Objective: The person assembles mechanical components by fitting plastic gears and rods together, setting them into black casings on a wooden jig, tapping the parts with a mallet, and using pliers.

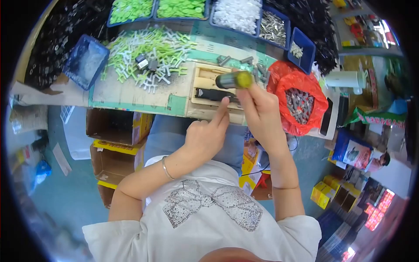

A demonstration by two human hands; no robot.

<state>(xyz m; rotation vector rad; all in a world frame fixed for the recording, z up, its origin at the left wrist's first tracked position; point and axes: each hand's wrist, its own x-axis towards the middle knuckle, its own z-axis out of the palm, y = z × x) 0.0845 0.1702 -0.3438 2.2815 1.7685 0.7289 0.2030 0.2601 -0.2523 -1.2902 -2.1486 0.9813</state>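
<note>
A black plastic part [214, 94] lies in the front slot of a cream-coloured fixture [197, 83]. My left hand [206, 136] has its index finger stretched out to the black part's right portion, its other fingers curled in. Over the fixture, my right hand [263, 107] grips a dark cylindrical tool with a yellow end [233, 80], blurred, so I cannot tell its exact kind. A red plastic bag [315, 97] of small grey parts stands right of my right hand. Loose dark grey pieces [247, 60] lie just behind the fixture.
Green and white forked pieces [144, 50] are heaped left of the fixture. Blue bins of green pieces [181, 8], white pieces [235, 15] and metal pins [273, 27] line the back. Another blue bin [86, 62] stands left. Cardboard boxes [115, 161] are under the table.
</note>
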